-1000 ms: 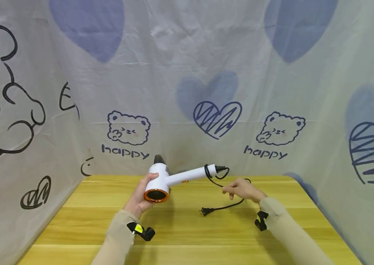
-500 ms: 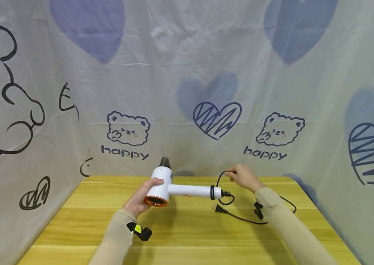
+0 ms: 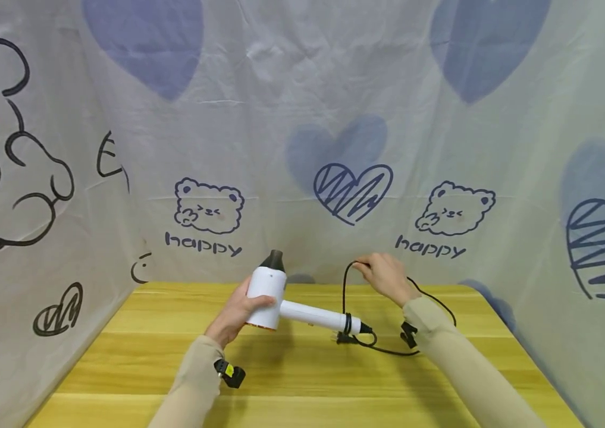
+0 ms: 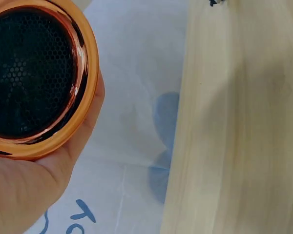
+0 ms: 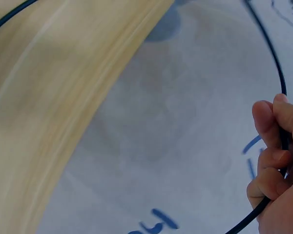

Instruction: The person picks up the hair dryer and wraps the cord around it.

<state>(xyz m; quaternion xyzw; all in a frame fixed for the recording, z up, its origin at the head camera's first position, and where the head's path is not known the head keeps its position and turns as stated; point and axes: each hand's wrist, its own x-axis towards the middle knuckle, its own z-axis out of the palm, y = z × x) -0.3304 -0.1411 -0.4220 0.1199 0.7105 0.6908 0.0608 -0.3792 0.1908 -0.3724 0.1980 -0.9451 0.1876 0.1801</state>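
My left hand [image 3: 239, 310] grips the barrel of a white hair dryer [image 3: 267, 291] above the table, its black nozzle pointing up and back. In the left wrist view the copper-rimmed intake grille [image 4: 31, 73] faces the camera, with my fingers curled behind it. The dryer's handle [image 3: 315, 315] points right and slopes down, black cord wrapped around its end. My right hand [image 3: 386, 278] pinches the black power cord [image 3: 344, 291], raised near the table's back edge. The right wrist view shows the cord [image 5: 271, 44] running through the curled fingers. The plug [image 3: 345, 338] shows just below the handle's end.
A wooden table [image 3: 291, 392] spreads under both hands. White cloth [image 3: 259, 148] printed with hearts and bears hangs behind it and at both sides. A slack loop of cord [image 3: 444, 306] hangs by the right forearm.
My right hand has risen and drawn the cord up, after moving from low beside the plug. The dryer has tilted, its handle end sinking and its intake turning down out of the head view.
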